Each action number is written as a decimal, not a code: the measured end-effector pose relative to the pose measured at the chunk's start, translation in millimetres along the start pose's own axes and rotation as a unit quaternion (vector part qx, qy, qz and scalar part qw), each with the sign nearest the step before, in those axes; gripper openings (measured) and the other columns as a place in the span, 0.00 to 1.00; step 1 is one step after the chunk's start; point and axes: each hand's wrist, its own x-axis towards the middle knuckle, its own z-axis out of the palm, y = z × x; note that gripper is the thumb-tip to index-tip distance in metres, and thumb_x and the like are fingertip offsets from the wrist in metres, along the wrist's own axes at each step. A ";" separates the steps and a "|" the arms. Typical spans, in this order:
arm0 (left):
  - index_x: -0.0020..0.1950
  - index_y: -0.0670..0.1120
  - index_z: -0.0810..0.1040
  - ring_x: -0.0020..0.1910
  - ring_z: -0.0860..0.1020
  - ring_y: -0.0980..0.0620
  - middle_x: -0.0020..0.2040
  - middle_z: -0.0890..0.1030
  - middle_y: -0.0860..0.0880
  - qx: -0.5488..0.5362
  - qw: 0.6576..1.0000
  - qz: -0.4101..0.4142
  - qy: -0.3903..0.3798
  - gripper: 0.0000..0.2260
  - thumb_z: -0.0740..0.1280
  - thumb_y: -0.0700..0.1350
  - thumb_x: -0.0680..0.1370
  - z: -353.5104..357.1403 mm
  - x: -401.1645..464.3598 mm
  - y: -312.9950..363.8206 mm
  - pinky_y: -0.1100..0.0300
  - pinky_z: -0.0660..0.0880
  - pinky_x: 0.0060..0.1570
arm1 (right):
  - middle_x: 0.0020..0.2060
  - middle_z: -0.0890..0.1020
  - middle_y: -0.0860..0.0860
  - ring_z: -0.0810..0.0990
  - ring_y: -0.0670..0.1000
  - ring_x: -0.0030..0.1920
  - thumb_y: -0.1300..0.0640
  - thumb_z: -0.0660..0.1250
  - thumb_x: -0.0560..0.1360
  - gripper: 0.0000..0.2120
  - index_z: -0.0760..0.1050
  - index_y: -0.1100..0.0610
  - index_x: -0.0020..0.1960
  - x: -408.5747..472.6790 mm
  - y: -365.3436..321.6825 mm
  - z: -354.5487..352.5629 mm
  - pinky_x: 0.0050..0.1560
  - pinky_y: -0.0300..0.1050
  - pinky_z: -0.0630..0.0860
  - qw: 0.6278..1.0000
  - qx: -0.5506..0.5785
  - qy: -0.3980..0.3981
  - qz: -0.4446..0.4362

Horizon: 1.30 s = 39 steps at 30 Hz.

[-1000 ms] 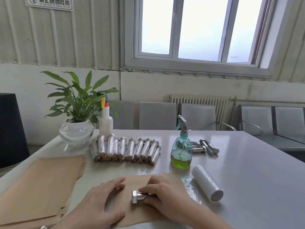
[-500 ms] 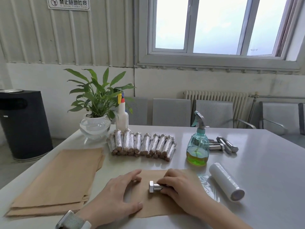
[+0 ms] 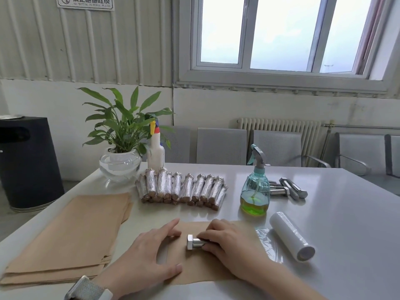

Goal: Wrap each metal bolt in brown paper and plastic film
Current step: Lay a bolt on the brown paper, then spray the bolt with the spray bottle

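- Spanning the whole lower view, table (image 3: 324, 224) carries every item; near edge is where both hands work.
- Paper stack (image 3: 65, 239) lies at near-left corner, probably so left hand can draw a fresh sheet.
- Sheet (image 3: 194, 269) lies flat at near edge, centre, with a piece of film (image 3: 268, 241) under its right side, apparently pre-laid as the outer layer.
- Wrapped bolts (image 3: 181, 189) sit in a row mid-table toward far-left, clear of the work zone.
- Left hand (image 3: 149, 250): fingers straight and spread, pressing sheet's left part flat, likely so it won't slide.
- Right hand (image 3: 229, 243): fingers curled round the shank of bolt (image 3: 192, 242), holding it on the sheet, head pointing left; reads as positioning before rolling.
- Film roll (image 3: 291, 234) lies just right of sheet, within right hand's reach.
- Spray bottle (image 3: 255, 191) stands behind the sheet; bare bolts (image 3: 287, 188) lie just behind it, toward far-right.
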 end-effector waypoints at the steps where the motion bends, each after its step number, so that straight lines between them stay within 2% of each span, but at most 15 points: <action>1: 0.71 0.68 0.46 0.65 0.60 0.75 0.65 0.65 0.72 -0.004 1.000 0.000 0.000 0.40 0.70 0.62 0.69 -0.2 0.4 -0.1 0.73 0.52 0.67 | 0.56 0.77 0.44 0.73 0.48 0.57 0.44 0.58 0.81 0.15 0.75 0.42 0.65 -0.5 -0.6 0.3 0.46 0.31 0.52 1.000 -0.004 -0.006 0.004; 4: 0.72 0.67 0.48 0.66 0.61 0.74 0.65 0.66 0.72 -0.018 1.000 -0.002 0.004 0.41 0.70 0.63 0.68 0.1 0.8 -1.9 0.71 0.54 0.69 | 0.57 0.76 0.41 0.73 0.45 0.58 0.40 0.61 0.78 0.16 0.77 0.42 0.63 0.4 0.3 -5.9 0.55 0.35 0.63 0.998 0.026 -0.013 0.058; 6: 0.73 0.66 0.50 0.66 0.62 0.73 0.65 0.67 0.72 -0.029 1.000 0.004 0.009 0.41 0.71 0.63 0.67 0.4 1.7 -3.2 0.68 0.55 0.71 | 0.47 0.80 0.42 0.76 0.43 0.49 0.39 0.66 0.74 0.13 0.82 0.46 0.51 5.6 9.2 -28.9 0.53 0.42 0.72 0.974 0.140 0.087 0.158; 8: 0.72 0.67 0.51 0.66 0.63 0.73 0.65 0.68 0.71 -0.034 0.999 0.007 0.010 0.41 0.71 0.63 0.67 0.6 2.4 -4.2 0.67 0.56 0.71 | 0.33 0.79 0.45 0.77 0.46 0.36 0.41 0.70 0.72 0.15 0.79 0.53 0.37 11.9 38.1 -57.9 0.41 0.45 0.73 0.902 0.216 0.267 0.263; 10: 0.72 0.67 0.51 0.66 0.63 0.72 0.65 0.68 0.71 -0.034 0.999 0.007 0.009 0.41 0.72 0.63 0.67 0.7 2.8 -5.0 0.66 0.57 0.71 | 0.34 0.79 0.48 0.78 0.50 0.38 0.41 0.73 0.70 0.18 0.76 0.56 0.40 18.0 76.4 -83.7 0.40 0.46 0.73 0.839 0.236 0.348 0.344; 12: 0.73 0.67 0.51 0.67 0.63 0.71 0.65 0.67 0.72 -0.032 0.999 0.007 0.011 0.41 0.69 0.66 0.65 0.7 2.5 -5.0 0.66 0.57 0.71 | 0.51 0.79 0.53 0.78 0.53 0.53 0.42 0.76 0.68 0.26 0.74 0.57 0.55 24.3 112.1 -96.7 0.52 0.49 0.75 0.837 0.222 0.303 0.398; 14: 0.73 0.67 0.50 0.67 0.63 0.71 0.65 0.67 0.72 -0.029 0.999 0.011 0.013 0.42 0.67 0.68 0.64 -0.1 1.8 -3.8 0.67 0.57 0.71 | 0.68 0.71 0.57 0.70 0.56 0.68 0.44 0.78 0.66 0.41 0.64 0.59 0.72 31.1 138.7 -97.2 0.67 0.54 0.69 0.872 0.220 0.184 0.397; 16: 0.72 0.67 0.51 0.67 0.63 0.72 0.65 0.67 0.72 -0.033 0.999 0.010 0.008 0.41 0.69 0.66 0.65 -1.1 1.8 -3.0 0.66 0.57 0.71 | 0.74 0.64 0.54 0.64 0.55 0.73 0.47 0.78 0.66 0.47 0.57 0.54 0.77 38.4 151.1 -92.9 0.71 0.55 0.64 0.900 0.239 0.083 0.356; 19: 0.73 0.66 0.52 0.67 0.64 0.71 0.66 0.67 0.71 -0.050 0.999 0.010 0.007 0.40 0.70 0.64 0.66 -1.6 2.0 -2.7 0.65 0.57 0.72 | 0.66 0.74 0.51 0.76 0.47 0.61 0.45 0.79 0.63 0.33 0.68 0.43 0.64 52.2 155.7 -87.1 0.54 0.42 0.76 0.887 0.331 0.029 0.321; 21: 0.72 0.66 0.52 0.67 0.64 0.70 0.66 0.68 0.71 -0.059 0.998 0.006 0.007 0.40 0.70 0.64 0.65 -1.6 1.6 -2.8 0.64 0.58 0.72 | 0.56 0.78 0.48 0.78 0.41 0.51 0.44 0.78 0.63 0.25 0.71 0.43 0.56 61.9 151.8 -82.5 0.42 0.33 0.73 0.880 0.354 0.018 0.315; 26: 0.71 0.67 0.52 0.66 0.64 0.72 0.65 0.67 0.72 -0.056 0.998 0.010 0.003 0.39 0.72 0.61 0.67 -2.4 2.0 -3.8 0.65 0.58 0.72 | 0.53 0.81 0.62 0.84 0.46 0.43 0.65 0.66 0.75 0.13 0.75 0.56 0.58 77.3 135.7 -68.5 0.44 0.41 0.75 0.884 0.340 0.119 0.300; 31: 0.71 0.68 0.52 0.66 0.63 0.72 0.65 0.67 0.72 -0.049 0.999 0.006 -0.003 0.39 0.70 0.65 0.66 -2.0 1.5 -3.1 0.66 0.57 0.71 | 0.54 0.83 0.57 0.85 0.55 0.36 0.70 0.62 0.74 0.14 0.77 0.56 0.54 88.4 81.9 -112.7 0.46 0.48 0.78 0.877 0.377 0.172 0.243; 33: 0.71 0.68 0.52 0.65 0.63 0.72 0.65 0.67 0.72 -0.041 0.999 0.007 -0.005 0.39 0.71 0.64 0.67 -1.8 1.2 -3.0 0.68 0.57 0.70 | 0.51 0.85 0.54 0.85 0.57 0.42 0.67 0.65 0.73 0.12 0.79 0.53 0.51 84.5 62.5 -132.0 0.51 0.50 0.79 0.901 0.346 0.100 0.242; 35: 0.71 0.68 0.52 0.65 0.63 0.72 0.65 0.67 0.72 -0.035 0.999 0.005 -0.003 0.39 0.71 0.63 0.68 -1.7 0.7 -3.0 0.68 0.56 0.70 | 0.50 0.85 0.53 0.84 0.60 0.49 0.62 0.69 0.72 0.11 0.79 0.52 0.52 72.6 46.5 -141.5 0.55 0.55 0.79 0.915 0.299 -0.044 0.266; 39: 0.73 0.65 0.52 0.64 0.62 0.74 0.65 0.66 0.72 -0.028 1.000 0.005 0.000 0.39 0.72 0.62 0.69 -1.1 -0.8 -1.9 0.71 0.55 0.68 | 0.48 0.86 0.55 0.85 0.61 0.45 0.57 0.71 0.70 0.16 0.76 0.59 0.57 35.8 19.3 -128.8 0.43 0.50 0.83 0.838 0.291 -0.353 0.296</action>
